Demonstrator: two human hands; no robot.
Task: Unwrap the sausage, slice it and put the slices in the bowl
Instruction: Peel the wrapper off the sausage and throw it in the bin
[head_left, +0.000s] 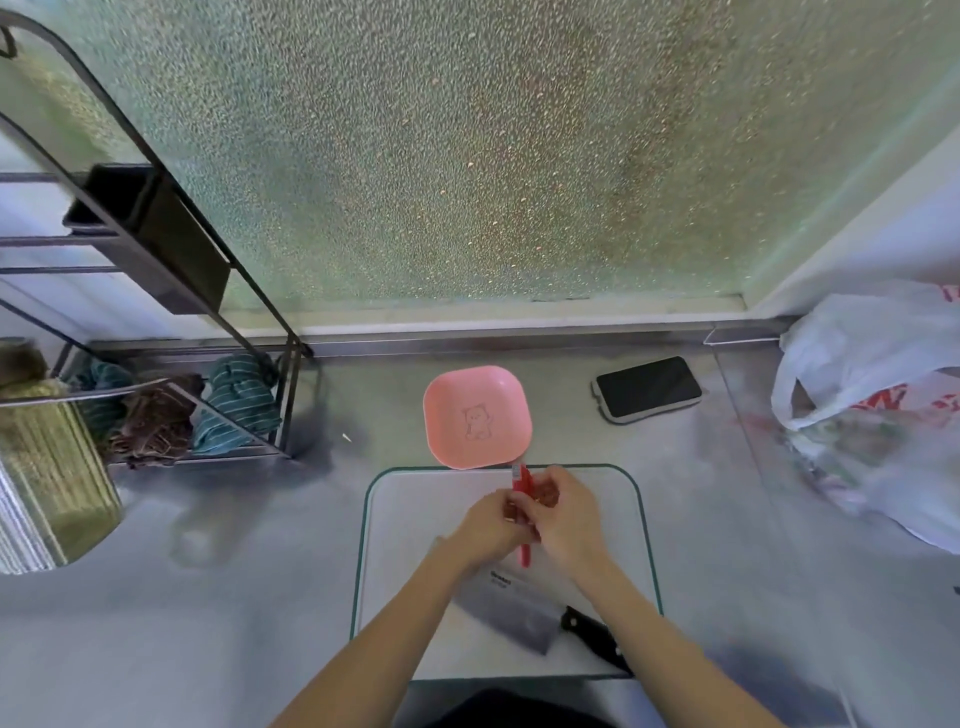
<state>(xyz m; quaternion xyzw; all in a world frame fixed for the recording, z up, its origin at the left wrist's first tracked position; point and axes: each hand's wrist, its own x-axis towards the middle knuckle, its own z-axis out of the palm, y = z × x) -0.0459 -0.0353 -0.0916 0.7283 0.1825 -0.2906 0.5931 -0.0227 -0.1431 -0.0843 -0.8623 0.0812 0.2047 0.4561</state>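
Observation:
A sausage in a red wrapper (521, 483) is held upright over the white cutting board (410, 519). My left hand (488, 525) and my right hand (563, 512) both grip it at the middle, fingers pressed together around the wrapper. Its red ends stick out above and below the hands. A pink square bowl (477, 415) with a bear drawing stands just beyond the board's far edge; nothing lies in it. A cleaver (511, 610) with a black handle lies flat on the board's near part, under my forearms.
A black phone (648, 387) lies to the right of the bowl. A white plastic bag (878, 410) fills the right side of the counter. A black metal rack (171, 312) with folded cloths stands at the left. A frosted glass wall runs along the back.

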